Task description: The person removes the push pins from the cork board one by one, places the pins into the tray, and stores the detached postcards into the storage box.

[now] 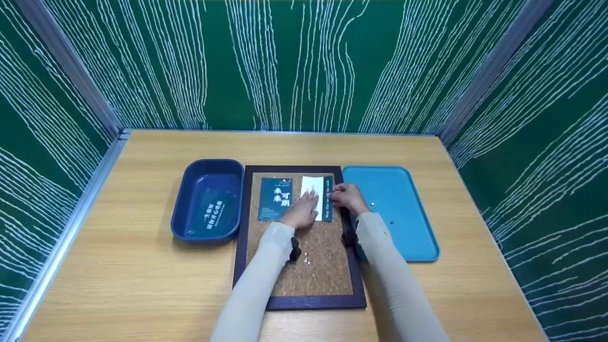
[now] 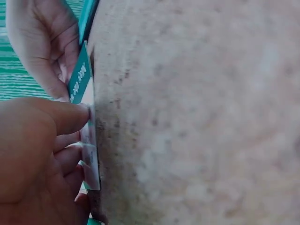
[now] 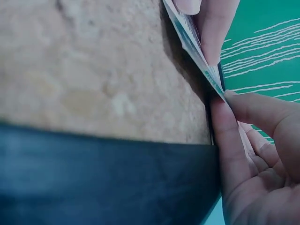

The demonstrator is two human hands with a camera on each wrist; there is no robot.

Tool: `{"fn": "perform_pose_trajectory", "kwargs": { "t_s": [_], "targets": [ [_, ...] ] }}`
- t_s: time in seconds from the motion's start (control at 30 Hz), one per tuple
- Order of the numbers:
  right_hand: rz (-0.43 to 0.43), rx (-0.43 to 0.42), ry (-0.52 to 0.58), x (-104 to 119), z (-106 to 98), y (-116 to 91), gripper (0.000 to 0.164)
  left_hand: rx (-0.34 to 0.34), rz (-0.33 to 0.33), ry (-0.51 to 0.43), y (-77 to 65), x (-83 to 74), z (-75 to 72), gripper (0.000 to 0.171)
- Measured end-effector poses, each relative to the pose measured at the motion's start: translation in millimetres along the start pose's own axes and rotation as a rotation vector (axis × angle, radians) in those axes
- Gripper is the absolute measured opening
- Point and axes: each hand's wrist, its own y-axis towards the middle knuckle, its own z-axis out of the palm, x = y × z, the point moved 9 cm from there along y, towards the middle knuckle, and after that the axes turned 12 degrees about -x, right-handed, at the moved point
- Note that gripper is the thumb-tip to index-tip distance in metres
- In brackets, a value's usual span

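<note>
A white-and-green card (image 1: 327, 204) with printed lettering lies on the upper right of the framed cork board (image 1: 318, 280). My left hand (image 1: 301, 211) rests on its white part, fingertips touching the surface, as the left wrist view also shows. At the card's right edge, my right hand (image 1: 350, 197) pinches the green strip between thumb (image 3: 243, 105) and index finger. That edge stands slightly off the cork in the right wrist view. Left of it, a green card (image 1: 273, 202) with white characters lies on the board, a small pin (image 1: 284, 181) near its top right corner.
A dark blue bin (image 1: 178, 209) with a green card (image 1: 213, 213) inside stands left of the board. On the right lies a turquoise tray (image 1: 413, 228) with a few tiny pieces on it. Small clear pieces (image 1: 307, 259) lie on the lower cork.
</note>
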Motion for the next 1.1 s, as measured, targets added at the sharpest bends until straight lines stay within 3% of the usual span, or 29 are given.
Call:
{"fn": "perform_pose_trajectory", "kwargs": {
  "t_s": [0.17, 0.37, 0.5, 0.67, 0.93, 1.1],
  "targets": [
    [-0.006, -0.002, 0.045, 1.3, 0.4, -0.5, 0.021, -0.039, 0.032, -0.115, 0.8, 2.6, -0.1, 0.053],
    [0.0, 0.007, 0.054, -1.1, 3.4, 0.6, 0.022, -0.042, -0.04, -0.261, 1.2, 7.9, -2.4, 0.05],
    [0.019, -0.007, 0.041, -3.3, 1.5, 0.8, 0.023, -0.063, -0.035, -0.307, -1.7, 3.2, -10.7, 0.049],
    [0.018, -0.014, 0.025, -2.4, 0.4, 0.4, 0.025, -0.097, -0.061, -0.426, -7.4, 2.3, -26.2, 0.051],
    [0.036, -0.021, 0.022, -4.9, 1.7, 0.4, 0.022, -0.159, -0.142, -0.542, -19.9, 16.3, -55.1, 0.054],
    [0.023, -0.014, 0.053, -3.8, -0.3, -0.6, 0.019, -0.246, -0.088, -0.529, -27.5, 22.3, -84.6, 0.053]
  ]
}}
